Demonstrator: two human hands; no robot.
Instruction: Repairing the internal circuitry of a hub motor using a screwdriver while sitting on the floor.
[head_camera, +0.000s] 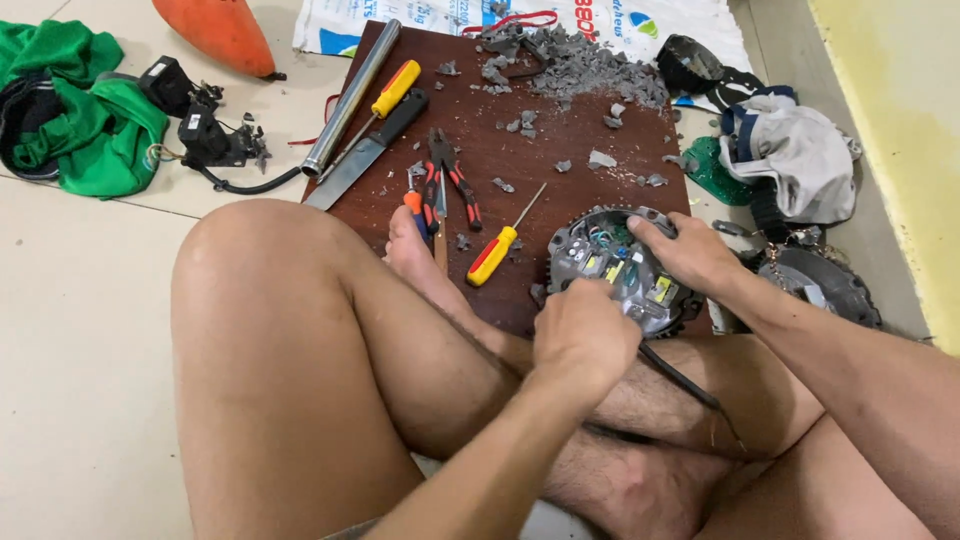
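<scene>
1. Sitting cross-legged on the floor, the person steadies a round grey device (625, 268) with exposed electronics at the near edge of a dark wooden board (560, 120), against the shin.
2. The right hand (688, 252) grips the device's far rim, fingers curled over it.
3. The left hand (583, 335) is clenched over the near edge; whether it pinches a small part or tool cannot be told.
4. A judgement: keeping the right grip firm on the rim stops the device rotating while the left works; small, controlled pulls suit the wires (602, 240) inside.
5. Within reach lie a yellow-handled screwdriver (495, 254), pliers (452, 178) and grey debris (580, 62).
</scene>
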